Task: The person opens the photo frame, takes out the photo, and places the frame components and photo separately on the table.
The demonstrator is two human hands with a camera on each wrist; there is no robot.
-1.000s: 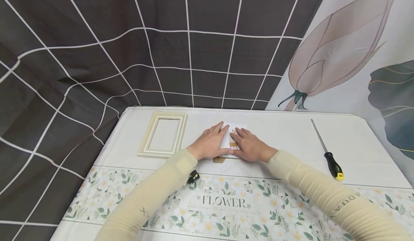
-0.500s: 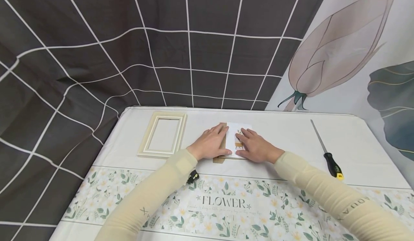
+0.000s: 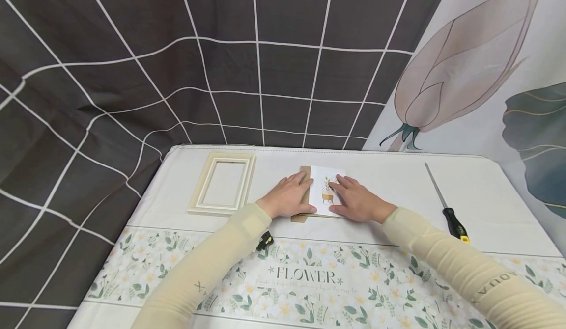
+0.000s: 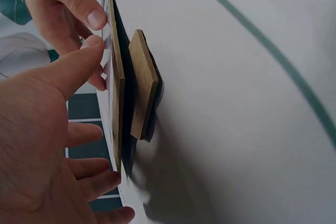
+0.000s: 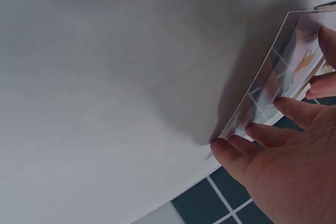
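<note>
A white card (image 3: 326,191) printed with a potted plant lies on a brown backing board (image 3: 305,170) in the head view. My left hand (image 3: 286,196) rests at the board's left side, thumb and fingertips by the card's left edge. My right hand (image 3: 359,202) touches the card's right side with extended fingers. In the right wrist view a clear sheet (image 5: 252,100) lies over the card and sticks out past it, the fingertips touching it. The left wrist view shows the board (image 4: 116,82) edge-on, with a smaller brown flap (image 4: 143,82) beside it.
A cream picture frame (image 3: 200,191) lies to the left. A black and yellow screwdriver (image 3: 452,221) lies to the right. Close to the left sleeve is a small black object (image 3: 265,241), partly hidden. A dark gridded cloth (image 3: 283,68) hangs behind the table.
My right hand has moved to the right and the card has shifted right with it, uncovering a strip of the brown board. My left hand has stayed nearly in place.
</note>
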